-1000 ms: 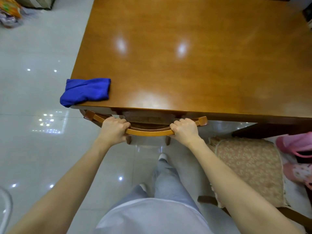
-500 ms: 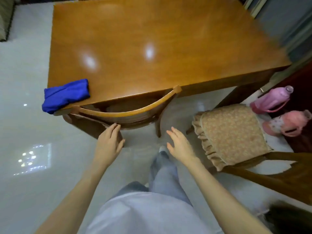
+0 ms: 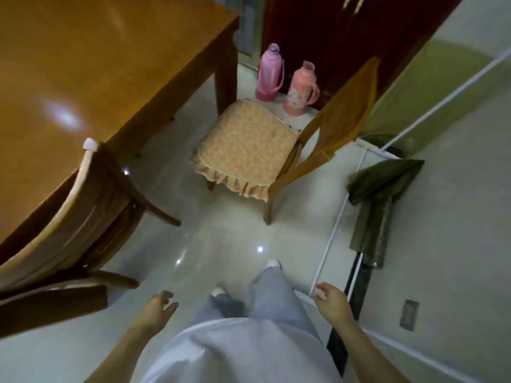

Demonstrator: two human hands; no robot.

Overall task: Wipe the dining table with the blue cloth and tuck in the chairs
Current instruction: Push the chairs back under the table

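The wooden dining table [image 3: 110, 67] fills the upper left. One wooden chair [image 3: 77, 217] stands pushed under its near edge, its curved back against the tabletop. A second chair with a frilled floral cushion [image 3: 246, 150] stands out from the table's corner, its backrest [image 3: 343, 117] turned toward the right wall. My left hand [image 3: 159, 306] hangs low at my side, fingers relaxed and holding nothing. My right hand [image 3: 329, 299] also hangs free with loose fingers. The blue cloth is out of view.
Two pink thermos flasks [image 3: 269, 76] [image 3: 301, 88] stand on the floor behind the cushioned chair, by a dark red cabinet [image 3: 318, 29]. A dark green cloth [image 3: 378, 194] hangs on a white rail [image 3: 331, 233] along the right wall. My legs and feet [image 3: 272, 264] are on the white tiles.
Both hands let go of the tucked chair's back and dropped to my sides. The view swung right, so the blue cloth left the frame and the cushioned chair came to the centre.
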